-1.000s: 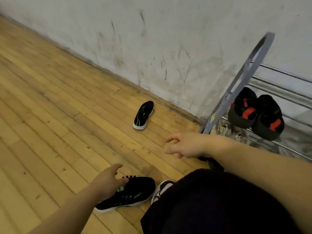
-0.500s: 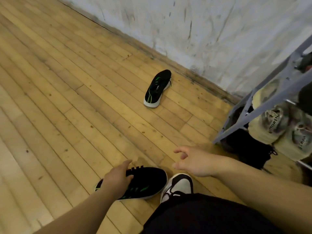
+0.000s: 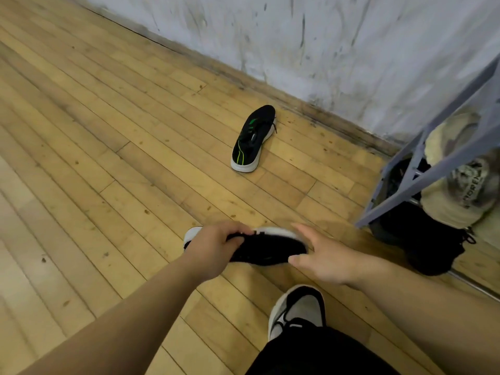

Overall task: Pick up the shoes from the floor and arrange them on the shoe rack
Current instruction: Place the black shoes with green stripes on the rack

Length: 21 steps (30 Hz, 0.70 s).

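Head view: left hand (image 3: 216, 246) clamped on black shoe (image 3: 266, 249) at the laces, shoe tipped sole-away just above the floor (image 3: 108, 158). Right hand (image 3: 320, 259) spread, cupping the toe end, touching or nearly so; hard to tell. Second shoe (image 3: 253, 139) lay well apart on the floor, near the wall (image 3: 351, 50). Rack (image 3: 422, 169) stood at right, tan shoes (image 3: 457, 180) on a tier, dark ones beneath. Best done by closing the right hand on the toe, levelling the sole, then setting down on a free rail, heel outward, clear of the frame.
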{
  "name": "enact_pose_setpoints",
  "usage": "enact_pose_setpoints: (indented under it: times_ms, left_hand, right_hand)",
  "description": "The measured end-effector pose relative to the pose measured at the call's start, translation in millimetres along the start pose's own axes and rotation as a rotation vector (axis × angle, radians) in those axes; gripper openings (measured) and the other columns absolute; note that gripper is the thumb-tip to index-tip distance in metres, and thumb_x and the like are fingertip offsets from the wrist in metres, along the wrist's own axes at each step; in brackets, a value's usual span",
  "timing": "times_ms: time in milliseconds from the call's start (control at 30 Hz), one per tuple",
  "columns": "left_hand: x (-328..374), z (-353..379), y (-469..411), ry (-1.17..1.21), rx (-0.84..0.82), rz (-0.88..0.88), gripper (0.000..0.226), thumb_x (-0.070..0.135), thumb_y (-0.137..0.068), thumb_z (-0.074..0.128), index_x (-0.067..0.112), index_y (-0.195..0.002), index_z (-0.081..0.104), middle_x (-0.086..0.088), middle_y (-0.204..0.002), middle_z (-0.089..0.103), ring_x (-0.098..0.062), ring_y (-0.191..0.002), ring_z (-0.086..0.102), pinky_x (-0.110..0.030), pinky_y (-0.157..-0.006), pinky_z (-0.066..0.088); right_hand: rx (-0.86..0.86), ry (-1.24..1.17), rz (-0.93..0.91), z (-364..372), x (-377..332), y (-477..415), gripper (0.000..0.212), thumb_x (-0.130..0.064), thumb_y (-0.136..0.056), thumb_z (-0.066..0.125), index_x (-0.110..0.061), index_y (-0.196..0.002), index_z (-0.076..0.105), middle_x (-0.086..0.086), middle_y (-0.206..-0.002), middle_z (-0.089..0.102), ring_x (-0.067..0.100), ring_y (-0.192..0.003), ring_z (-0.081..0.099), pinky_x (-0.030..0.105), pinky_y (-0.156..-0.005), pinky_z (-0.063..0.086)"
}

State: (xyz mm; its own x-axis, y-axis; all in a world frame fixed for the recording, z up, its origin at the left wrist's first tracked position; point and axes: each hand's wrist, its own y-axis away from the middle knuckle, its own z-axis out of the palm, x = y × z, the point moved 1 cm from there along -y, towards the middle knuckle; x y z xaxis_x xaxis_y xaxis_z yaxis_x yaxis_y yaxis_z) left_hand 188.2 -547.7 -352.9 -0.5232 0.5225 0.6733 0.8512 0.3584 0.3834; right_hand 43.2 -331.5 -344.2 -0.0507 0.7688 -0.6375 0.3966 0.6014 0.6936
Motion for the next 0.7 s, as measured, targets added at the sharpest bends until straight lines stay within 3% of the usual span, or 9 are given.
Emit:
enact_pose_setpoints:
  times_ms: [133,200,267,467,567,700]
  left_hand:
    - [23.7,-12.5,-15.1,0.177,0.086,0.001,0.030,0.017,-0.103,0.055,0.042,-0.101,0.071,0.025,-0.102,0.067,0.008,-0.098,0.060,-0.011,-0.079,0.043]
    - [30.1,-16.4,-21.2,0.226,0.131,-0.001,0.029,0.016,-0.103,0.056,0.039,-0.100,0.072,0.024,-0.101,0.069,0.007,-0.095,0.061,-0.006,-0.074,0.042]
    - [34.1,-16.1,-27.4,0.227,0.156,-0.005,0.026,0.017,-0.102,0.057,0.039,-0.100,0.072,0.023,-0.102,0.068,0.005,-0.097,0.060,-0.008,-0.073,0.041]
    - [35.6,-8.6,-46.0,0.210,0.238,-0.041,0.024,0.018,-0.102,0.058,0.039,-0.103,0.071,0.017,-0.105,0.067,0.002,-0.095,0.058,-0.013,-0.068,0.041]
    - [33.3,-7.5,-52.9,0.158,0.217,-0.051,0.024,0.021,-0.103,0.057,0.037,-0.119,0.067,0.011,-0.113,0.066,-0.006,-0.101,0.061,-0.015,-0.070,0.042]
    - [19.3,-10.2,-71.8,0.005,0.188,-0.054,0.041,0.032,-0.103,0.056,0.035,-0.144,0.051,0.002,-0.137,0.052,-0.014,-0.113,0.056,-0.024,-0.084,0.042]
  right_hand:
    - [0.107,-0.032,-0.063,-12.5,-8.8,-2.5,0.077,-0.021,-0.100,0.063,-0.040,-0.162,0.020,-0.005,-0.158,0.043,0.018,-0.137,0.050,0.032,-0.111,0.045]
    - [0.132,-0.035,-0.075,-18.5,-9.9,2.2,0.069,-0.016,-0.101,0.062,-0.042,-0.157,0.032,-0.005,-0.141,0.058,0.019,-0.111,0.070,0.037,-0.093,0.060]
    - [0.123,-0.051,-0.087,-20.0,-9.7,7.3,0.066,-0.012,-0.100,0.062,-0.044,-0.153,0.039,-0.009,-0.128,0.062,0.017,-0.090,0.076,0.033,-0.071,0.065]
    - [0.216,-0.178,-0.113,-17.4,-13.5,3.9,0.060,-0.008,-0.097,0.064,-0.044,-0.144,0.054,-0.007,-0.125,0.066,0.019,-0.092,0.076,0.036,-0.073,0.065]
    - [0.308,-0.263,-0.070,-14.9,-12.9,-2.3,0.059,-0.006,-0.096,0.065,-0.040,-0.143,0.056,-0.003,-0.123,0.065,0.021,-0.087,0.076,0.034,-0.070,0.065]
    - [0.462,-0.348,-0.043,-17.9,-10.1,-5.7,0.055,-0.004,-0.096,0.062,-0.039,-0.138,0.058,-0.002,-0.117,0.063,0.022,-0.093,0.072,0.030,-0.064,0.064]
